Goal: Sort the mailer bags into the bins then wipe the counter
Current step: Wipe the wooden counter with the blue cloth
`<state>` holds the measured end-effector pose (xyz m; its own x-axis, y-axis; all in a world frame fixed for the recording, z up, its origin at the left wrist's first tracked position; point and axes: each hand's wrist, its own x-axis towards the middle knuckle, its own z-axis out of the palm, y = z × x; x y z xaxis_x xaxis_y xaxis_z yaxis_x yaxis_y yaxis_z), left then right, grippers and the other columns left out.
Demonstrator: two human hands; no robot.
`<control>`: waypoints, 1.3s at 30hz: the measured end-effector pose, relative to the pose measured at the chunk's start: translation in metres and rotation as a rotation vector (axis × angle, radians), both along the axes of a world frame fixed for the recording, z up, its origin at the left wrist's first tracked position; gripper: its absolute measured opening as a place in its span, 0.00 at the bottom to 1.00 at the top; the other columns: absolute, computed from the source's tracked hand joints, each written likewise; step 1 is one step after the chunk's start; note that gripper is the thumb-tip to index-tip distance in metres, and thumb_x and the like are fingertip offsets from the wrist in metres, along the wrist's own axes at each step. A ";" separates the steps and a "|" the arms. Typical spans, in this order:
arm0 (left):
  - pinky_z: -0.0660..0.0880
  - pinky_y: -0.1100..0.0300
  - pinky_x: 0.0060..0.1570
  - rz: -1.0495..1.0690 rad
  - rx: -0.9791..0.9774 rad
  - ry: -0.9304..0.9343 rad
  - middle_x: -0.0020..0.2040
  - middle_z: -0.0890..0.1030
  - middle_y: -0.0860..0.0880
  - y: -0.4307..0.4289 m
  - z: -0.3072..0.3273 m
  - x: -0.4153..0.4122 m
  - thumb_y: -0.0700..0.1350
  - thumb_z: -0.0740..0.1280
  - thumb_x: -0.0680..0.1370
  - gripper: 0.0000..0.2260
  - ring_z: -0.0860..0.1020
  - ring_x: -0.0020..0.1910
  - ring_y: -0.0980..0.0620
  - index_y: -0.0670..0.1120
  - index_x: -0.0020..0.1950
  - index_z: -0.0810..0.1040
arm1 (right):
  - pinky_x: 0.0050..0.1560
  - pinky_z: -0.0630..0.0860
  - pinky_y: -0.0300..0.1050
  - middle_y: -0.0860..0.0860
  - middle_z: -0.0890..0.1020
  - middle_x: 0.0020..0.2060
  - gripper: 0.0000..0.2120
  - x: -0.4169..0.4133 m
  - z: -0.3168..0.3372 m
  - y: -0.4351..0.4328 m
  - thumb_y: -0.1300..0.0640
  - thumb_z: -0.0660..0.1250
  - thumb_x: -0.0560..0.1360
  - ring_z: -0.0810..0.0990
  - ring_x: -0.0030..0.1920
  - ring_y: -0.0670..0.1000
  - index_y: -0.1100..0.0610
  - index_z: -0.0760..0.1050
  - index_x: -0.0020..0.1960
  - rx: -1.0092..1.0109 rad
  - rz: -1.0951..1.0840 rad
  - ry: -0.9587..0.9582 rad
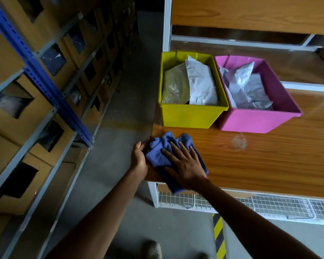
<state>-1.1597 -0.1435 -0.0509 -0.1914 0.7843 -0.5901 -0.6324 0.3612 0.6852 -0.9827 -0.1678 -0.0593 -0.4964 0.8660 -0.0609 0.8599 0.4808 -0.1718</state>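
A blue cloth [163,146] lies crumpled on the wooden counter [260,165] at its left end. My right hand [185,163] presses flat on the cloth with fingers spread. My left hand [138,159] rests against the counter's left edge beside the cloth, its fingers curved around that edge. Behind the cloth stand a yellow bin [187,116] and a pink bin [254,120], side by side. Grey mailer bags [200,85] fill the yellow bin, and more grey mailer bags [247,88] lie in the pink bin.
A small wet or shiny patch [238,142] marks the counter in front of the pink bin. Blue-framed shelving [36,71] with cardboard boxes lines the aisle at left. A wire rack [269,204] sits under the counter. A yellow-black floor stripe [219,238] runs below.
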 end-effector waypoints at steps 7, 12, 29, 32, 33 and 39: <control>0.62 0.51 0.69 -0.042 -0.036 0.075 0.67 0.72 0.47 -0.004 -0.005 -0.006 0.51 0.44 0.84 0.24 0.69 0.67 0.45 0.44 0.69 0.73 | 0.73 0.42 0.67 0.53 0.48 0.79 0.33 -0.017 -0.003 -0.007 0.33 0.50 0.75 0.44 0.78 0.61 0.42 0.50 0.78 -0.039 -0.633 0.026; 0.75 0.53 0.58 -0.021 0.004 -0.002 0.56 0.82 0.40 0.000 -0.017 -0.009 0.50 0.53 0.80 0.21 0.79 0.57 0.39 0.39 0.60 0.79 | 0.75 0.42 0.64 0.50 0.47 0.79 0.33 -0.031 -0.001 -0.045 0.31 0.46 0.75 0.42 0.78 0.58 0.39 0.46 0.78 -0.034 -0.216 -0.009; 0.57 0.50 0.73 -0.507 0.282 1.471 0.75 0.64 0.39 -0.018 -0.017 0.022 0.47 0.49 0.81 0.24 0.62 0.75 0.43 0.36 0.71 0.69 | 0.73 0.40 0.66 0.51 0.50 0.79 0.30 0.001 -0.002 -0.029 0.35 0.48 0.77 0.44 0.78 0.58 0.41 0.50 0.77 -0.031 -0.414 0.018; 0.63 0.40 0.70 -0.688 0.377 1.769 0.71 0.68 0.34 -0.026 -0.025 0.033 0.47 0.50 0.78 0.24 0.65 0.72 0.37 0.35 0.67 0.72 | 0.74 0.41 0.63 0.47 0.48 0.79 0.30 0.041 -0.003 -0.007 0.33 0.48 0.77 0.45 0.79 0.54 0.38 0.49 0.77 -0.032 -0.307 0.014; 0.63 0.40 0.70 -0.713 0.433 1.793 0.71 0.68 0.34 -0.029 -0.028 0.041 0.47 0.52 0.79 0.23 0.65 0.72 0.37 0.34 0.67 0.72 | 0.74 0.43 0.63 0.46 0.49 0.79 0.31 0.063 -0.004 -0.002 0.32 0.46 0.75 0.46 0.79 0.53 0.37 0.50 0.77 -0.020 -0.343 0.009; 0.55 0.44 0.74 -0.876 0.592 1.856 0.76 0.60 0.37 -0.027 -0.031 0.107 0.56 0.47 0.82 0.28 0.56 0.77 0.40 0.39 0.75 0.63 | 0.75 0.50 0.61 0.48 0.54 0.78 0.36 0.214 -0.003 0.004 0.28 0.42 0.71 0.51 0.78 0.55 0.39 0.52 0.77 0.001 -0.759 0.014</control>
